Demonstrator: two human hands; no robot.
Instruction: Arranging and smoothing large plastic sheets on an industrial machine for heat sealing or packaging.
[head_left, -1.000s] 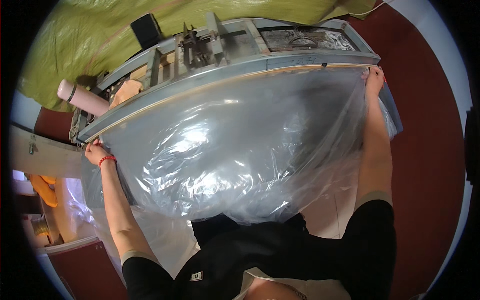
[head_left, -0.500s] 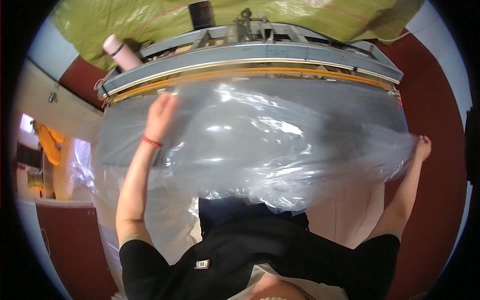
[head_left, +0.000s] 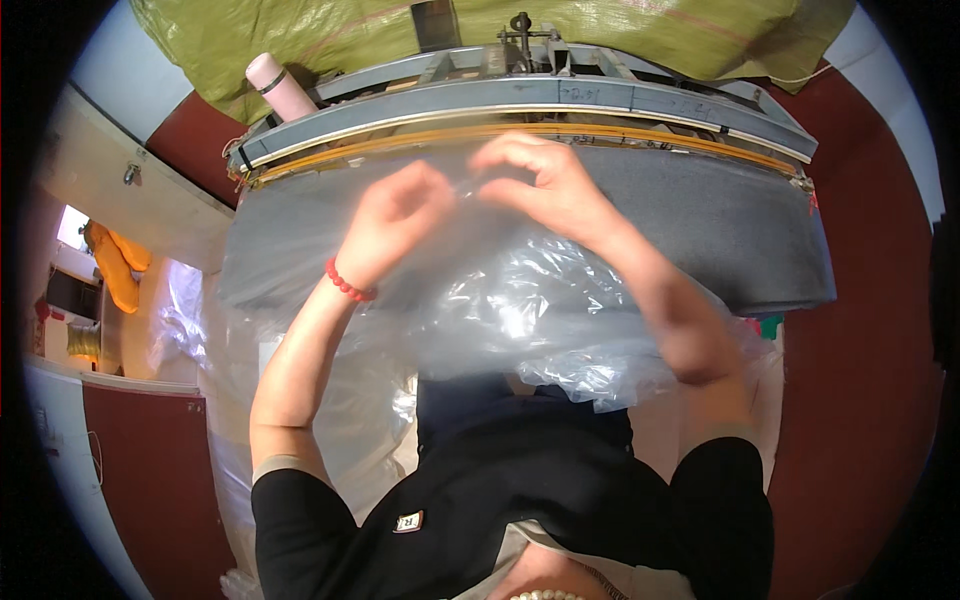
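A large, crumpled sheet of clear plastic film (head_left: 520,300) is bunched in front of my body and spreads left over a grey padded surface (head_left: 720,220). My left hand (head_left: 402,205), with a red bead bracelet at its wrist, is raised over the surface. Its fingers are curled together on the film, though motion blurs them. Close beside it, my right hand (head_left: 545,185) has thumb and fingers curved apart. A thin glint of film shows between both hands; the right hand does not visibly grip it.
Behind the padded surface runs a grey metal frame (head_left: 400,118) with orange strips (head_left: 620,135) along it. A pink bottle (head_left: 280,88) and a dark flat device (head_left: 434,27) stand at the back by yellow-green sheeting (head_left: 690,35). On the left is an open cabinet (head_left: 150,185).
My right hand has swung from the far right edge to the middle, letting go of the film there. My left hand has moved right. The film's right part has drawn in, baring the grey surface.
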